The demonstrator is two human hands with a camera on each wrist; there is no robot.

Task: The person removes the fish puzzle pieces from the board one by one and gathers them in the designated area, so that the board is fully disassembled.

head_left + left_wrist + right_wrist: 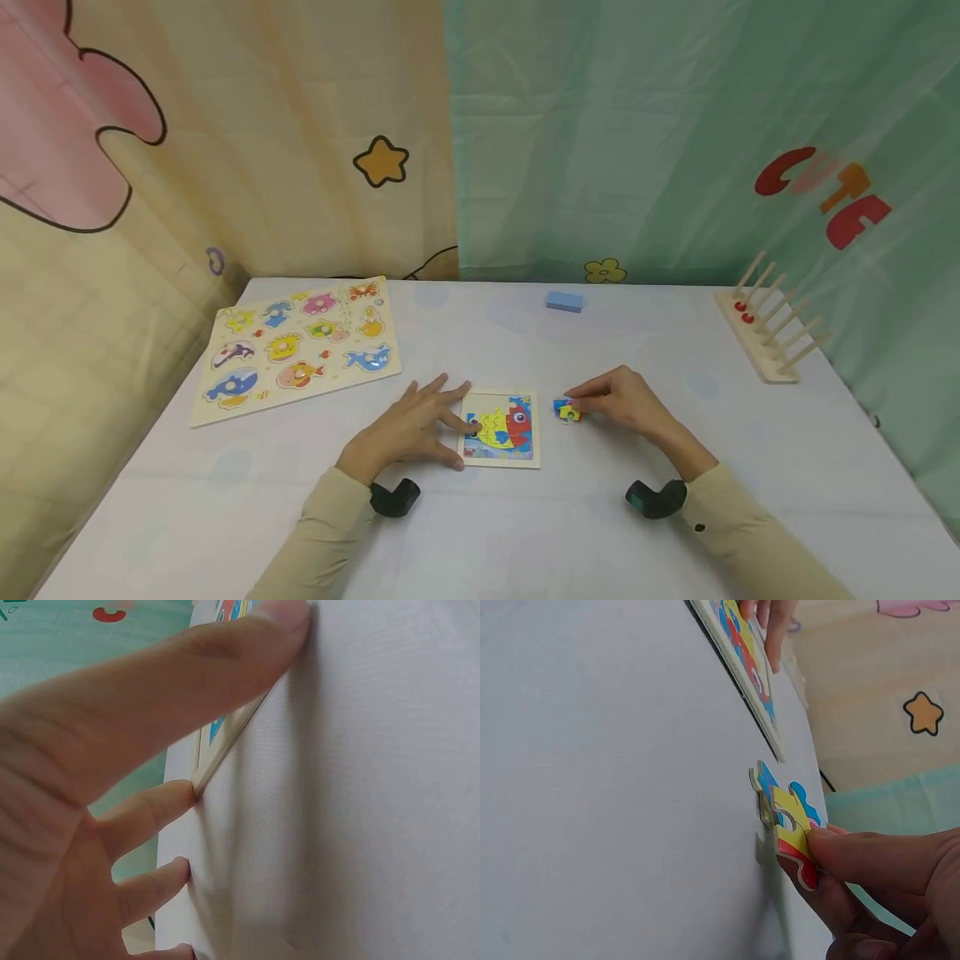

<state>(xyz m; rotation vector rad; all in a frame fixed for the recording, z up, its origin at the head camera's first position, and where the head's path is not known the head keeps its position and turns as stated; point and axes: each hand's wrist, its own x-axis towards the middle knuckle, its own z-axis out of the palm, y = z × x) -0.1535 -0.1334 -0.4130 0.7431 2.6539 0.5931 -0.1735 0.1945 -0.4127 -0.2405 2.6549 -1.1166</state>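
Observation:
A small square jigsaw puzzle (497, 429) with a fish picture lies in a pale wooden frame. Its upper left part shows bare board. Spread over the puzzle's left side is my left hand (420, 429). One finger touches a blue piece there, and the thumb rests at the frame's lower left corner. To the right of the puzzle, my right hand (626, 404) pinches a yellow, red and blue puzzle piece (791, 825) between thumb and fingers. Another blue and yellow piece (763, 784) shows behind it, partly hidden; whether it is held too I cannot tell.
At the left lies a large peg puzzle board (300, 346) with sea animals. A blue block (564, 302) sits near the table's back edge. A wooden peg rack (757, 337) with two red beads stands at the right. Curtains hang behind the table.

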